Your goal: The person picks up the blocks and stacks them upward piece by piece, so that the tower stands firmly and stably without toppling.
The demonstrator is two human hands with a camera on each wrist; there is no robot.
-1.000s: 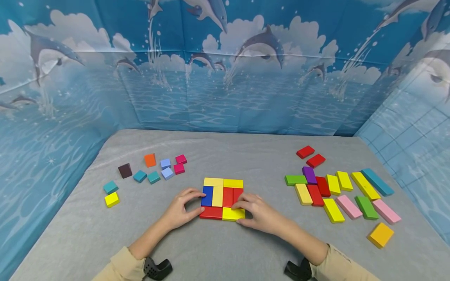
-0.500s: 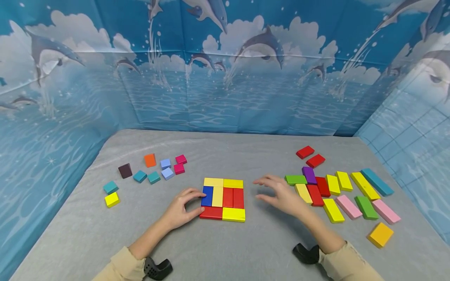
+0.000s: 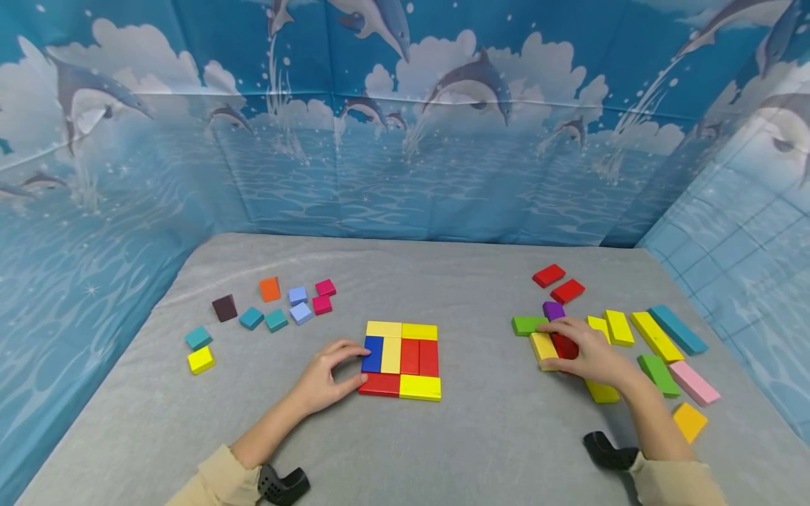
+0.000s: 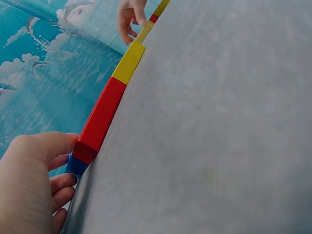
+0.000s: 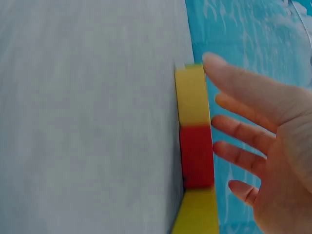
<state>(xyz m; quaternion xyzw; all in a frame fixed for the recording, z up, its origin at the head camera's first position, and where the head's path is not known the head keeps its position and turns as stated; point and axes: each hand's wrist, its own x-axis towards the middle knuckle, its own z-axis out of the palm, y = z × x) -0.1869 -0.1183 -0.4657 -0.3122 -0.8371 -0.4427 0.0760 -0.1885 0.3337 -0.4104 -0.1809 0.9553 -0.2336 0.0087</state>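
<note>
In the head view several flat blocks form a tight square at the middle; its red block and blue block lie at the left side. My left hand touches that side, thumb at the red block and a fingertip at the blue one, as the left wrist view also shows on the red block. My right hand is over the right-hand blocks, its thumb and fingertips at the pale yellow block. In the right wrist view the fingers are spread beside the pale yellow block and the red block.
Small cubes, among them an orange cube and a yellow cube, lie scattered at left. Around my right hand are a green block, a purple block, a pink block and others. A dolphin-print curtain hangs behind the grey table.
My right hand has left the yellow block at the square's lower right corner and moved right to the pale yellow block. My left hand has stayed in place.
</note>
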